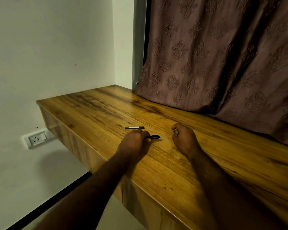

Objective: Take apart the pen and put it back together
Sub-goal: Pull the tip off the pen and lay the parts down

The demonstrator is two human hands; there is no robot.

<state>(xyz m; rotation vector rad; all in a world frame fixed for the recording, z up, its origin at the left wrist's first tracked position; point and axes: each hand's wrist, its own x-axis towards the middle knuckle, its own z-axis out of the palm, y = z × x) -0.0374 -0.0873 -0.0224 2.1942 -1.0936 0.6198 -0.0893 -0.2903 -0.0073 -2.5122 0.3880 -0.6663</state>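
A dark pen barrel piece point(134, 127) with a pale label lies loose on the wooden desk point(96, 107), just beyond my left hand. My left hand point(134, 140) rests on the desk, closed around the other dark pen part point(154, 137), whose tip end sticks out to the right. My right hand point(183, 138) rests on the desk to the right, fingers curled in; something small and pale shows between its fingertips, too small to identify. The two hands are a hand's width apart.
A brown patterned curtain point(223, 55) hangs down onto the desk's back edge. The desk's left end and front edge drop off to a white wall with a power socket point(37, 138) below.
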